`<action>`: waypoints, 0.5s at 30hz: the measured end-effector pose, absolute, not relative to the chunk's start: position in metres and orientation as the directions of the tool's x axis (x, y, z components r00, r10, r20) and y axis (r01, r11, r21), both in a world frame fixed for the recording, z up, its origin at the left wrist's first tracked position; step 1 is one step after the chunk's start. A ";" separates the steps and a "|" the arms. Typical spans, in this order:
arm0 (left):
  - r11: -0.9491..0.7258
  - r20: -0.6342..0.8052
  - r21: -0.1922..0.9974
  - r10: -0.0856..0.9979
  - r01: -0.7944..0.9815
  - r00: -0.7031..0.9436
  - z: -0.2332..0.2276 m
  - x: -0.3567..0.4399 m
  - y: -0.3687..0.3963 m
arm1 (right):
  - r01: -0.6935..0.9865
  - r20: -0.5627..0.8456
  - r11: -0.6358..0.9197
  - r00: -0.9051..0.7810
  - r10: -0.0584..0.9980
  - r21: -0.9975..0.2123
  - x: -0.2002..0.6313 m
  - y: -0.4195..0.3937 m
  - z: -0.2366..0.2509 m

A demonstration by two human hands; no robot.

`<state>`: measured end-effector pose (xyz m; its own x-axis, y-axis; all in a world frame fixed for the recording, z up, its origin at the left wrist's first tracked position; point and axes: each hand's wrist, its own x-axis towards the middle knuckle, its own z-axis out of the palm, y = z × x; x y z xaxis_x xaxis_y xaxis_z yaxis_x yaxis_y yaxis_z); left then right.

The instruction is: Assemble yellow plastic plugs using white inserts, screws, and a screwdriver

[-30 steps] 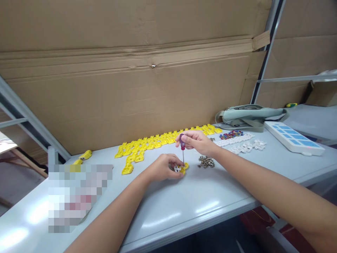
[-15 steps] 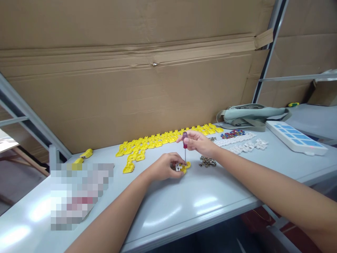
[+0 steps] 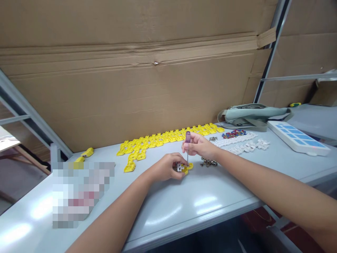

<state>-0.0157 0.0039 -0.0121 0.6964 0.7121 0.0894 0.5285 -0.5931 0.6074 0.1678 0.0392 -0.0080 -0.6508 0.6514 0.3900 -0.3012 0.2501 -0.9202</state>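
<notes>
Near the middle of the table, my left hand grips a yellow plastic shell with a white block fitted in it. My right hand is closed around the purple handle of a screwdriver. The screwdriver stands nearly upright, its tip down at the yellow shell beside my left fingertips. What the tip touches is too small to make out. A pile of small metal parts lies just right of the shell, partly behind my right forearm.
Rows of yellow shells line the cardboard wall. White blocks, red and blue pieces and small screws lie to the right. Farther right are a grey-green bag and a white case. A blurred-out item lies left.
My right fingers have shifted on the screwdriver handle and curled in closer around it. The screwdriver stays over the yellow shell, and my left hand keeps its hold. The view has moved slightly.
</notes>
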 end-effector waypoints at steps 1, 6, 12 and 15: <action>-0.596 0.095 0.608 0.710 0.524 0.697 -0.012 -0.016 0.004 | -0.287 0.388 0.262 -0.668 0.635 -0.922 0.169 0.039 -0.007; -0.599 0.085 0.600 0.707 0.531 0.702 -0.012 -0.016 0.004 | -0.208 0.303 0.229 -0.779 0.549 -0.951 0.171 0.037 -0.004; -0.591 0.058 0.587 0.713 0.553 0.699 -0.008 -0.017 0.002 | -0.215 0.295 0.206 -0.769 0.567 -0.955 0.167 0.039 -0.010; -0.598 0.051 0.559 0.716 0.574 0.696 -0.007 -0.019 0.002 | -0.195 0.319 0.269 -0.755 0.573 -0.943 0.169 0.041 -0.011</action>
